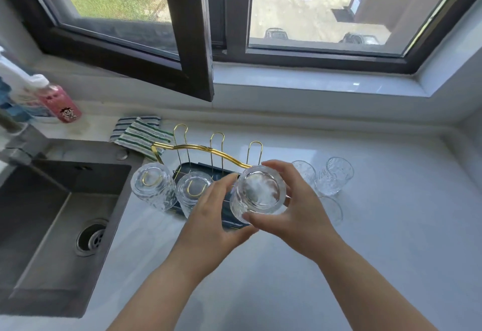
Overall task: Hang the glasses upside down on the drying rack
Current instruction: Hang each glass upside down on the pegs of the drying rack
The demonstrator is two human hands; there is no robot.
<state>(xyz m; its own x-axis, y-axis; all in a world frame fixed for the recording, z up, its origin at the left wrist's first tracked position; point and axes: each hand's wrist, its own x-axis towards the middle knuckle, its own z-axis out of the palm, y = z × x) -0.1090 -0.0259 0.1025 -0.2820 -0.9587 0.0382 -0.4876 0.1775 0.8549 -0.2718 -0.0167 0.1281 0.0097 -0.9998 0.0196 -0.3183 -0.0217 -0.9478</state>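
Observation:
A drying rack [208, 151] with gold wire loops, a curved gold handle and a dark tray stands on the white counter. Two clear textured glasses hang upside down on its near loops: one at the left [154, 187], one beside it [193, 189]. Both hands hold a third glass [258, 191] upside down, base toward me, over the rack's right end. My left hand [211, 216] grips its left side, my right hand [297, 208] wraps its right side. Three back loops are bare. Three more glasses stand on the counter to the right: one [335, 175], another [305, 171], and one [333, 209] partly hidden behind my right hand.
A dark sink [52, 216] with a drain lies to the left, its tap at the left edge. A pink bottle [58, 101] and a striped cloth [142, 133] lie behind the rack. An open window frame [193, 43] juts over the counter's back.

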